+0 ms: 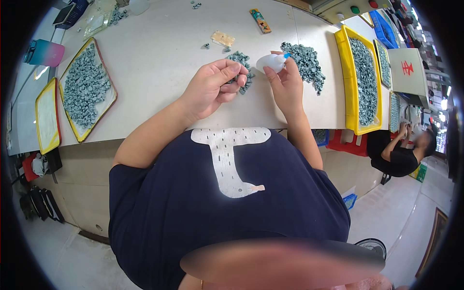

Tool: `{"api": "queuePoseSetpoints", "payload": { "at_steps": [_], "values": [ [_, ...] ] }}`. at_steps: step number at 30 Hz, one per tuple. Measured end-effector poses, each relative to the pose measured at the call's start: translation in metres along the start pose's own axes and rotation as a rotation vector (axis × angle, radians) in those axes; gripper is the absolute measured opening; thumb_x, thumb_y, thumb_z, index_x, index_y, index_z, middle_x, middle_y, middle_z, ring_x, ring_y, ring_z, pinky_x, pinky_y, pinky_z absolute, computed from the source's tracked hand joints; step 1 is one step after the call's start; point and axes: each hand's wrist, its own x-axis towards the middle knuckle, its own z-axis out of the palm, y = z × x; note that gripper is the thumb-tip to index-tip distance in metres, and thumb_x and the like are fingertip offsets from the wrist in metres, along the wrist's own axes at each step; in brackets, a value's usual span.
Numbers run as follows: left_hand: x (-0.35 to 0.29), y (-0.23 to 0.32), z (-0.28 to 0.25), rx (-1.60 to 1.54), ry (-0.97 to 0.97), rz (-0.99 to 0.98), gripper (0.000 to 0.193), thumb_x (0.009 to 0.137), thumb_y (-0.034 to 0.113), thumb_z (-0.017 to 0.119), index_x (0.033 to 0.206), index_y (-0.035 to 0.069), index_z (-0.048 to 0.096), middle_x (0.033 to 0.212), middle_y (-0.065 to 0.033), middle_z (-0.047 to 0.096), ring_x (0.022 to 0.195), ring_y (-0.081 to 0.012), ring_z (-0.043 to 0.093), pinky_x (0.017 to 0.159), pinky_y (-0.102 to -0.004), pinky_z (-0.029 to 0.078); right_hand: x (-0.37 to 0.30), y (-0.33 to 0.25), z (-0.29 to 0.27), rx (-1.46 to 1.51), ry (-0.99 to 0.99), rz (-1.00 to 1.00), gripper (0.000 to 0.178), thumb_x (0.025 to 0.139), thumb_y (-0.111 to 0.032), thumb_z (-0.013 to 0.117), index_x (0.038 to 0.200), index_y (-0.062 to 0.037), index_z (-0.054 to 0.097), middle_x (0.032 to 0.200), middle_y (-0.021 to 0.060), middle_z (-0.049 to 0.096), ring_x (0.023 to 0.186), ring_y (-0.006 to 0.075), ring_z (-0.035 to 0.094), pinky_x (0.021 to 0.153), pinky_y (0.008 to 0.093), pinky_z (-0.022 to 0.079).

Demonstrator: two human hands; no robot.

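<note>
My right hand (286,87) is closed around a small white squeeze bottle (270,62) with a blue tip, tilted on its side above the table. To its left, my left hand (215,87) has its fingers curled together in a pinch. Whatever those fingers hold is too small or too hidden to make out. Just behind the left hand lies a small pile of grey-green pieces (245,60), partly covered by the fingers. A larger heap of similar pieces (307,63) spreads beyond the right hand.
A tray of grey-green pieces (87,89) and a yellow-rimmed tray (47,116) lie at left, near a teal-and-pink bottle (50,53). A yellow bin (350,92) full of pieces stands right. Farther back are a tan card (223,38) and an orange-green packet (260,21). Another person (398,152) sits far right.
</note>
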Motion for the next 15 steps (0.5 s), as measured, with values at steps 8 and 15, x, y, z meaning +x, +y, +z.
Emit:
{"api": "queuePoseSetpoints", "payload": {
  "at_steps": [8,15],
  "values": [
    [0.0033,-0.0015,0.0029,-0.087,0.032,-0.019,0.026,0.098,0.017,0.049,0.113,-0.003,0.056,0.090,-0.0008,0.053,0.069,-0.0049,0.036,0.052,-0.0172,0.031,-0.0025,-0.0012,-0.0062,-0.042,-0.024,-0.228,0.038,0.083,-0.001,0.068,0.118,0.0009,0.053,0.117,0.0119,0.056,0.103,0.0198,0.059,0.085,0.0315,0.053],
    [0.0049,-0.0039,-0.0012,-0.131,-0.010,0.010,0.022,0.097,0.015,0.052,0.111,-0.002,0.057,0.090,-0.0026,0.057,0.067,-0.0051,0.038,0.052,-0.0172,0.034,-0.0035,-0.0016,-0.0054,-0.055,0.010,-0.220,0.044,0.082,-0.007,0.072,0.122,-0.0015,0.055,0.112,0.0108,0.064,0.096,0.0183,0.064,0.081,0.0295,0.051]
  ]
}}
